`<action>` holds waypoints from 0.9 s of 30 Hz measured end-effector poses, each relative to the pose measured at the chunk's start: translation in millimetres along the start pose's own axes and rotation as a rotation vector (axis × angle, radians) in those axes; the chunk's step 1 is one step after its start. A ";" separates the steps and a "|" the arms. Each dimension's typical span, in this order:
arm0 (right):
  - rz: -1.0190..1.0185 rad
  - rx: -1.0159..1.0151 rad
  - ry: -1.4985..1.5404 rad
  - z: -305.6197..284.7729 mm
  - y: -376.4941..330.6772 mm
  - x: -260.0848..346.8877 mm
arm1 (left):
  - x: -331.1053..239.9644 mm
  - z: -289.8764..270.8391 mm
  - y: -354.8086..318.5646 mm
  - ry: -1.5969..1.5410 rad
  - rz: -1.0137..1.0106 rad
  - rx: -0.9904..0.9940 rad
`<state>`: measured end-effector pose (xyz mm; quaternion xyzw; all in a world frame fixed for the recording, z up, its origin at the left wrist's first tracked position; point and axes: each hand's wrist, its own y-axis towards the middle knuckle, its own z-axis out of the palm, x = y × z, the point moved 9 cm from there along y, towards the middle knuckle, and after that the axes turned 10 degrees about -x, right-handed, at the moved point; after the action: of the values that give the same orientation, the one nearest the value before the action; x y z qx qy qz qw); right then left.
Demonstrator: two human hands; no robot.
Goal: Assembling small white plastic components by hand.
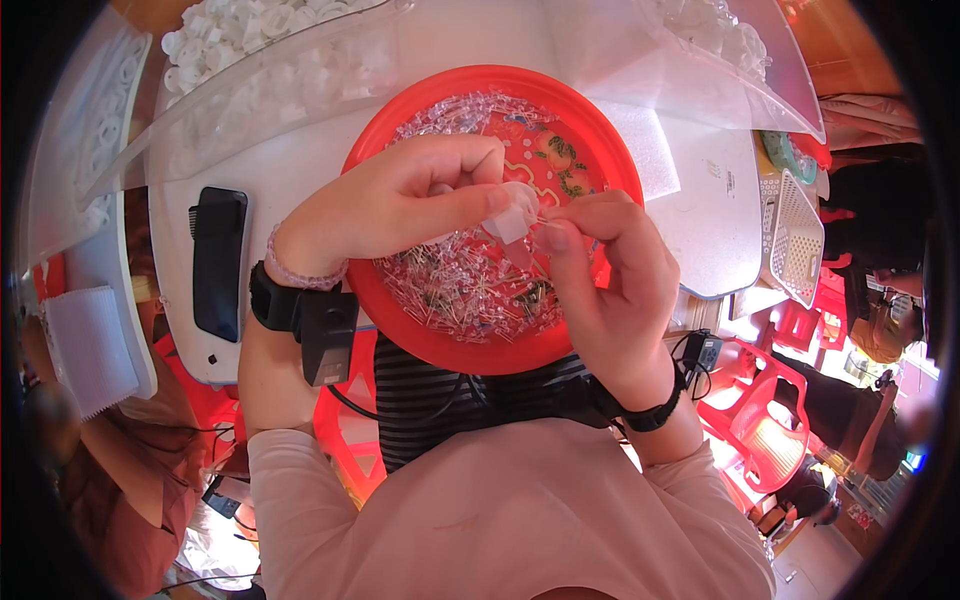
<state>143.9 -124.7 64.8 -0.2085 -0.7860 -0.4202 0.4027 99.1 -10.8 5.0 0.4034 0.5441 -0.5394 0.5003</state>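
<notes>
My left hand [400, 200] pinches a small white plastic piece [512, 222] between thumb and fingers, above a round red plate [400, 120]. Just right of it, my right hand [600, 270] holds a tiny clear component with thin wire legs [545, 222] against that white piece. Both hands hover over the plate, which is filled with several small clear wire-legged components [450, 285]. A black band and device sit on my left wrist, a black band on my right.
The plate rests on a white table [700, 220]. A black flat device [218, 260] lies at the left. Clear bins of white plastic parts [240, 40] stand at the back. A white perforated basket [795, 235] and red plastic stools [770, 420] are on the right.
</notes>
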 end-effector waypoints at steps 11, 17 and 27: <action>-0.259 -0.001 -0.226 2.7 -0.4 21.7 | -2.3 3.7 -1.2 0.036 -0.036 -0.021; -0.332 0.076 -0.431 6.7 1.7 32.3 | -3.8 1.2 -1.0 0.075 0.017 -0.100; -0.338 0.241 -0.563 8.5 3.7 35.6 | -12.3 7.7 -1.1 0.050 0.057 -0.074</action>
<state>121.5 -115.9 92.7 -0.1343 -0.9335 -0.3112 0.1168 101.0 -17.3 17.9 0.4132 0.5644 -0.4941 0.5162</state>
